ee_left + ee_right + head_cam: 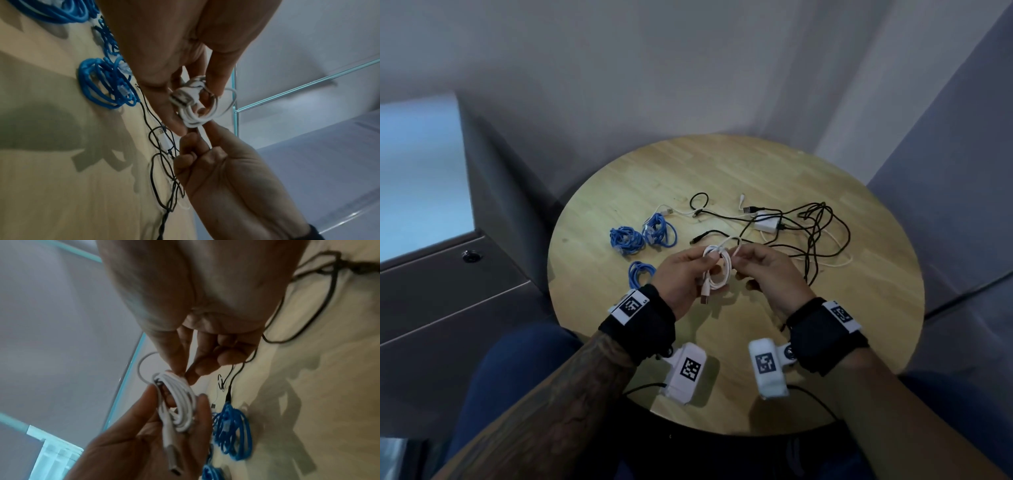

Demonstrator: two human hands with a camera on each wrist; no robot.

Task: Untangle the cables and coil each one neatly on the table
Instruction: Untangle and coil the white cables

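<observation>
White coil (717,270), gripped in left hand (681,281), loose end pinched by right hand (767,270) fingers. Three blue coils (626,240) on surface (859,325), left; black tangle (815,233), right.

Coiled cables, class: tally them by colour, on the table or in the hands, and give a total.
Blue coils: 3
White coil, gripped by left hand and right hand: 1
Black cables, coiled: 0, all tangled
Total: 4

An office-like corner: round wooden table (825,342), grey partition walls (722,68), glass panel (417,171).
</observation>
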